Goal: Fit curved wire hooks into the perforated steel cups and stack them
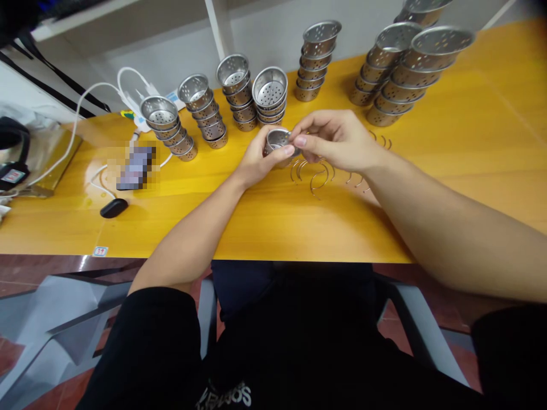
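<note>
A small perforated metal cup [277,138] is gripped by my left hand [260,159], thumb at the rim and fingers round its far side. At the cup's right rim my right hand [329,136] is closed in a pinch; what its fingertips hold is too small to make out. Thin curved wires [321,176] lie on the yellow table [256,228] beneath and beside my right hand. Just behind the held cup stands a stack of similar cups [270,91].
More cup stacks stand along the back, at left [164,122], centre [239,85] and right [410,74]. A blurred phone [135,168], white cables and a black oval object [114,208] lie at the left. A grey shelf wall rises behind the table.
</note>
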`<action>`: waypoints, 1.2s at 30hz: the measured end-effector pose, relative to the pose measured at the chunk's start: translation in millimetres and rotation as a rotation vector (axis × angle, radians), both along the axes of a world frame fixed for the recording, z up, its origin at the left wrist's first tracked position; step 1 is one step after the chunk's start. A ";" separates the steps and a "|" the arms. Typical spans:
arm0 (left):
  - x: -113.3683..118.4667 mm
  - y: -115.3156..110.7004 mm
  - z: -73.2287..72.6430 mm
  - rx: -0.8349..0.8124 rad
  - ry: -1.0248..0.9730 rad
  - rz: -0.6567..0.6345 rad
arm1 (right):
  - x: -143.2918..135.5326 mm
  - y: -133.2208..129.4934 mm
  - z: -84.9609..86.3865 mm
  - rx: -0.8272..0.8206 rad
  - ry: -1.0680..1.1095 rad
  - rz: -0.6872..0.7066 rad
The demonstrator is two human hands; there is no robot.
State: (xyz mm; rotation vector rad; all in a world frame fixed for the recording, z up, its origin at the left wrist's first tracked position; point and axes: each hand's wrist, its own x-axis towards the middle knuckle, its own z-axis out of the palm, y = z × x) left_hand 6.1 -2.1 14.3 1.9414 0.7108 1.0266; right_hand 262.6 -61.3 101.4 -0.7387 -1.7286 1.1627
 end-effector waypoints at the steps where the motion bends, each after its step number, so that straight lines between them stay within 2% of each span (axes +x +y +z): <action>1: -0.9 0.7 0.1 -0.004 -0.006 -0.006 | 0.7 0.3 0.5 -0.007 0.012 0.020; 7: -1.4 20.6 -20.1 0.175 -0.005 -0.041 | -0.6 7.5 -11.1 -0.040 0.044 0.044; 11: -1.1 28.3 -30.2 0.223 0.014 -0.032 | -0.9 10.2 -14.4 -0.060 0.068 0.047; 23: -2.0 26.8 -28.9 0.261 0.046 -0.030 | -4.9 5.9 -8.1 -0.157 0.139 0.076; 27: -1.2 24.6 -28.6 0.238 0.027 -0.027 | -3.6 5.9 -11.1 -0.077 0.088 0.039; 32: -4.7 30.1 -31.1 0.194 0.048 0.051 | 1.2 6.8 -15.6 0.130 0.027 -0.203; 36: -7.7 33.7 -28.3 0.177 0.075 0.122 | 4.3 6.3 -17.2 0.239 -0.135 -0.253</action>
